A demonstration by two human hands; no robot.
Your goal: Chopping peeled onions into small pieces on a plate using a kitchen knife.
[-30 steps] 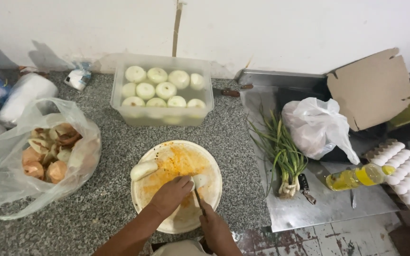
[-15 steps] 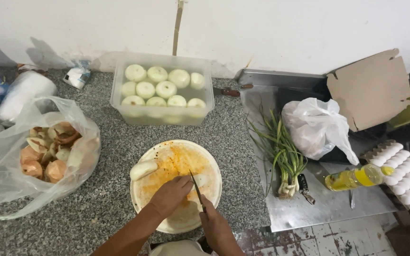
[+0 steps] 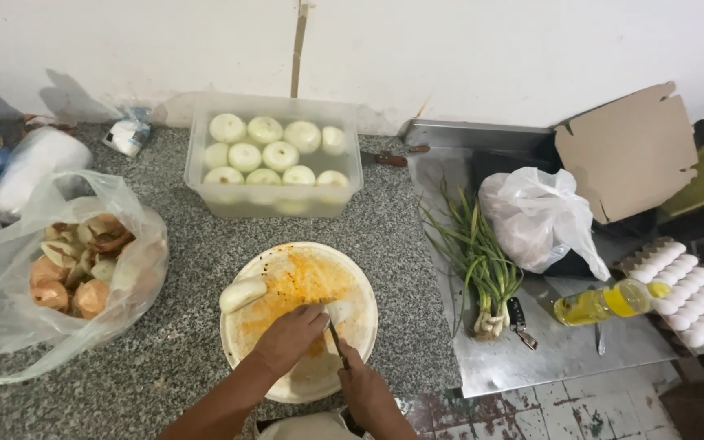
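Note:
A round white cutting board (image 3: 287,269) stained orange lies on the speckled counter. My left hand (image 3: 287,338) presses down on a peeled onion piece (image 3: 341,310) near the board's middle. Just right of it, my right hand (image 3: 366,393) grips a knife (image 3: 336,342) whose blade stands against that piece. Another pale peeled onion half (image 3: 243,293) rests at the board's left edge, apart from both hands.
A clear tub (image 3: 273,200) of peeled onions in water stands behind the board. A plastic bag (image 3: 59,277) of onion skins sits left. On the right metal surface lie spring onions (image 3: 482,265), a white bag (image 3: 535,216), an oil bottle (image 3: 609,300), eggs (image 3: 686,293) and cardboard (image 3: 629,151).
The knife has moved slightly along the onion piece under my left hand. Nothing else on the counter has shifted.

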